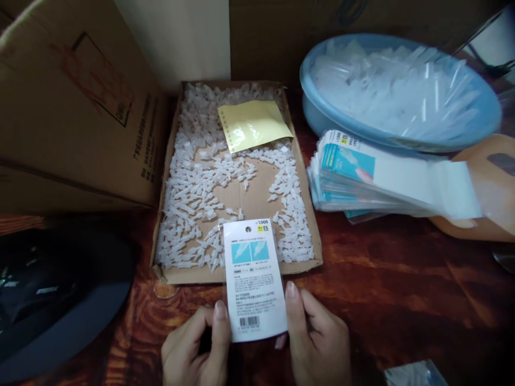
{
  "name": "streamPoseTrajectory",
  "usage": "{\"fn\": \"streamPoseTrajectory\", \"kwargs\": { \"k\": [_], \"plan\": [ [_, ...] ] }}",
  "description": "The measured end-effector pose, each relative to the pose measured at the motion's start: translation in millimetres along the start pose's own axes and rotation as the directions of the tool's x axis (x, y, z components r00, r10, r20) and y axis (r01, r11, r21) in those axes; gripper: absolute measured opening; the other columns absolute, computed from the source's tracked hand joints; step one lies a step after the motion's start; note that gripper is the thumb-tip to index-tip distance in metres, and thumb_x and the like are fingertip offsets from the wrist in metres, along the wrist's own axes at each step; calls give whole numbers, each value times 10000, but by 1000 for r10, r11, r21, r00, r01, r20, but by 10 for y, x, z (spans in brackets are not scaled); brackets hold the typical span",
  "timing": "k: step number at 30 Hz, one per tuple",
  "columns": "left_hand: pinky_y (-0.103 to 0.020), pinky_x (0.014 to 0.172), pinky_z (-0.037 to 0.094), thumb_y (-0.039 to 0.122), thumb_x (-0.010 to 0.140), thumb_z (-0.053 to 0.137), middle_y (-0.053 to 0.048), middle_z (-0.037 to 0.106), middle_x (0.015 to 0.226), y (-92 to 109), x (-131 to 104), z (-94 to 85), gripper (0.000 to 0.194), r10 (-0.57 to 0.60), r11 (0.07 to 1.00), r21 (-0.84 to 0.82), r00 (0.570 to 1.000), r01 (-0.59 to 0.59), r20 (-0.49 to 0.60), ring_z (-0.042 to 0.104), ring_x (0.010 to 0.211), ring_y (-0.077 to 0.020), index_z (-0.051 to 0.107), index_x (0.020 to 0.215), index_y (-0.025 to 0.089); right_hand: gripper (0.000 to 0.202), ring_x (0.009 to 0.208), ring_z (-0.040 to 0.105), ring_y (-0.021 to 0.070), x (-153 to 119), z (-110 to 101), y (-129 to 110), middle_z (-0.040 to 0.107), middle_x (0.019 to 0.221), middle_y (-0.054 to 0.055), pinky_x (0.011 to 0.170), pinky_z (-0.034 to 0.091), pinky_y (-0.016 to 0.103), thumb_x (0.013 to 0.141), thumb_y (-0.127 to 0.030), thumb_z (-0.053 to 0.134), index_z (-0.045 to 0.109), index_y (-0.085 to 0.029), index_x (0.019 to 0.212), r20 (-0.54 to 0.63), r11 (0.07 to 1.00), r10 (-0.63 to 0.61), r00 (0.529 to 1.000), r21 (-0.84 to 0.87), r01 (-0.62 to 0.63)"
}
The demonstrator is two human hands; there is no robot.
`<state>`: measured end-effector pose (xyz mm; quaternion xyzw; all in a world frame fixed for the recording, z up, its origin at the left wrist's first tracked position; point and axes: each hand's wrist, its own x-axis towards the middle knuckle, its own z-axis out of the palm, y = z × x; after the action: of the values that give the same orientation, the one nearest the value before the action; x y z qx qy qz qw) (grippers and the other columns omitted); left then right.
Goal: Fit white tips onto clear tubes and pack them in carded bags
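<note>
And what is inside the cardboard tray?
Small whitish pieces, with a yellow sheet lying on some; the tray is partly bare. What the sheet and the printed card cover cannot be seen.

Nearer you than shallow brown cardboard tray point(257, 197): your bare left hand point(197, 347), bare right hand point(319, 339), wrists cut off. White rectangular card point(254, 283) hides part of tray's near rim; fine print too small. Left of tray: glossy black rounded object point(52, 305), cut off.
</note>
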<state>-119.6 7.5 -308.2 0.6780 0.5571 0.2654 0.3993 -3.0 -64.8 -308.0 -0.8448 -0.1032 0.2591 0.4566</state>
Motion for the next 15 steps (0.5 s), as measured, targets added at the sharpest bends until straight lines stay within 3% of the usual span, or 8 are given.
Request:
{"fn": "streamPoseTrajectory", "kwargs": {
  "k": [4, 8, 11, 13, 15],
  "plan": [
    [-179, 503, 381, 316, 976, 550, 51, 490, 478, 3, 53, -22, 458, 2, 1000, -22, 999, -1, 35, 459, 445, -68, 528, 537, 187, 573, 391, 566, 131, 6, -38, -16, 569, 444, -4, 465, 443, 238, 990, -613, 482, 571, -213, 589, 9, 1000, -6, 1000, -15, 6],
    [-184, 503, 395, 327, 1005, 505, 37, 527, 484, 8, 104, -60, 488, 9, 998, -58, 997, -5, 73, 504, 451, -78, 541, 538, 190, 555, 449, 583, 135, 3, -53, -16, 597, 495, 4, 483, 470, 238, 992, -636, 458, 523, -231, 618, 31, 997, 7, 999, 76, -10],
    [-175, 501, 412, 321, 1000, 528, 32, 564, 493, -21, 127, -83, 478, 80, 996, -59, 988, -73, 133, 533, 455, -79, 573, 543, 188, 419, 520, 649, 155, -13, -9, -51, 690, 638, -8, 471, 512, 234, 863, -649, 665, 543, -249, 834, 44, 972, 51, 998, 225, -59],
    [-170, 510, 431, 314, 977, 582, 31, 596, 508, -51, 131, -91, 432, 111, 994, -36, 976, -107, 186, 557, 464, -82, 607, 566, 185, 539, 646, 728, 193, -22, 26, -84, 777, 816, 24, 527, 568, 249, 729, -585, 826, 527, -260, 1039, 69, 948, 77, 995, 303, -95],
    [-174, 527, 450, 307, 960, 619, 25, 630, 534, -81, 124, -93, 389, 132, 991, -21, 965, -131, 228, 582, 481, -90, 638, 592, 182, 660, 677, 738, 194, -19, 40, -102, 809, 924, 64, 551, 578, 250, 688, -517, 881, 493, -256, 1153, 115, 933, 101, 988, 334, -134]
  ]
}}
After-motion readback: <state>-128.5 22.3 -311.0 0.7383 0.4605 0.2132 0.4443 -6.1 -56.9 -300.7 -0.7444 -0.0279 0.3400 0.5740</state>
